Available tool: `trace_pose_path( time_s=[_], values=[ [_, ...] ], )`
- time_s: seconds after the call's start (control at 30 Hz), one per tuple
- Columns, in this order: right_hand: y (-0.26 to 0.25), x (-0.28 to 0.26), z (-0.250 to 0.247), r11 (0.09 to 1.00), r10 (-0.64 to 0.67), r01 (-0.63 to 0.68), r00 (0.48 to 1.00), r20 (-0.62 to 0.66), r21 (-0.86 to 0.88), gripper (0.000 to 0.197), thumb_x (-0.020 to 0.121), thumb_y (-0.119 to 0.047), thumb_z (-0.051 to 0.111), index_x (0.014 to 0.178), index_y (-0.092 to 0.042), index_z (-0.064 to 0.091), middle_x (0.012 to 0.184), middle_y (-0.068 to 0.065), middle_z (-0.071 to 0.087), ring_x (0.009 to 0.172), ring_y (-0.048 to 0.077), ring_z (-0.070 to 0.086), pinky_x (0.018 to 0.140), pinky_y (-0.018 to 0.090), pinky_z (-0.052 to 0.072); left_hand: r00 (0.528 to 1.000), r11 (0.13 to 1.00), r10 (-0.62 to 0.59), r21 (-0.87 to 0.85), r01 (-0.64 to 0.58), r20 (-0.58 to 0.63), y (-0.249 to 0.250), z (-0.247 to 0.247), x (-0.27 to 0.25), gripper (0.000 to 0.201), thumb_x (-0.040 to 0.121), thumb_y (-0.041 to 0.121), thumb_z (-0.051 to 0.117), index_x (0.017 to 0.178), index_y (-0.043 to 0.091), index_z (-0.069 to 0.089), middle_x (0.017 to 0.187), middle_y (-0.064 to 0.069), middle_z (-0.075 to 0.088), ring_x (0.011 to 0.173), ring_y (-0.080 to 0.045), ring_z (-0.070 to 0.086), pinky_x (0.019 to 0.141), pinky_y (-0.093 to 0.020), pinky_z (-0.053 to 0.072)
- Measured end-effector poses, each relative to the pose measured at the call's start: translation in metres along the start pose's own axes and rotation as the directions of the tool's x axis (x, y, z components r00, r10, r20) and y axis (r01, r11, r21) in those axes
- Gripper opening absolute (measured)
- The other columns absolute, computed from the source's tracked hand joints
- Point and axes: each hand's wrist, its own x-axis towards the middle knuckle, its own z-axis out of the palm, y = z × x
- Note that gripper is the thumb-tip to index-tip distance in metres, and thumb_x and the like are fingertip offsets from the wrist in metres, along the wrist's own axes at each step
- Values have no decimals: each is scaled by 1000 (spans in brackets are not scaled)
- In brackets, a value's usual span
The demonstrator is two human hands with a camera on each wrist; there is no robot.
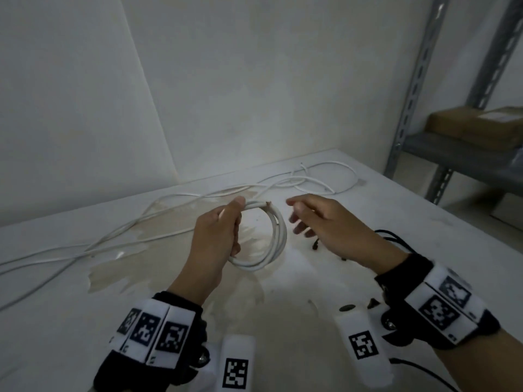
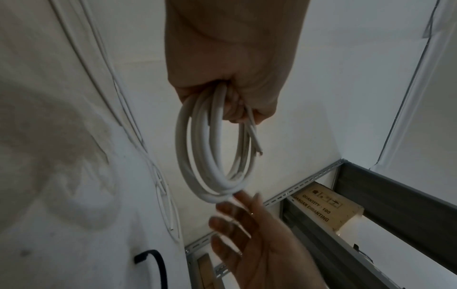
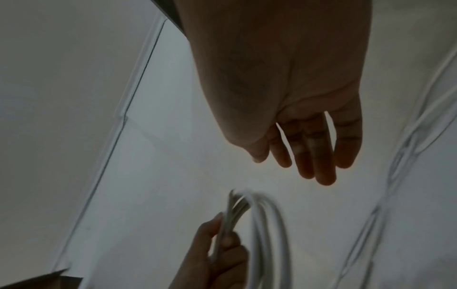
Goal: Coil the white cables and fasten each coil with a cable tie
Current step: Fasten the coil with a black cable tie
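Loose white cables [image 1: 175, 199] are trailing across the left and far side of the white table [image 1: 368, 210]. The left hand [image 1: 215, 236] is gripping a white cable coil [image 1: 278, 239] above the table, fingers curled round its strands. Just right, the right hand [image 1: 325, 224] is hovering with fingers spread, holding nothing.

free: bare table [image 1: 297, 292] in front of both hands | blocked: loose cables [image 1: 158, 222] sprawl left and along the back; black cord [image 1: 396, 241] right; wall [image 1: 254, 80] behind; shelf [image 1: 452, 154] far right
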Motion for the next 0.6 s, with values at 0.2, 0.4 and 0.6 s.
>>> trace_pose_path(
  time_s=[0.2,0.4,0.6],
  values=[
    [54,-20,-58,913,212,-238,971,-113,-331,26,93,-29,50,114,-16,57,93,-4,56,77,10,55,66,20,39,999,999,-41,-15,42,28,-5,21,2,38,91,28,53,58,14,42,38,11,30,33,-6,25,36,-17,26],
    [73,-12,-55,732,385,-322,923,-26,-601,23,89,-27,57,94,-5,58,101,8,57,86,18,51,74,24,37,997,998,-66,-13,67,38,-10,33,3,37,90,27,53,57,15,43,39,11,31,33,-5,25,37,-19,26],
    [81,5,-47,638,433,-304,901,3,-707,30,85,-19,60,112,-11,52,117,7,52,96,21,52,76,25,40,998,998,-62,-23,63,24,-9,25,5,37,91,27,53,57,14,43,39,11,30,34,-6,24,37,-18,25]
  ],
)
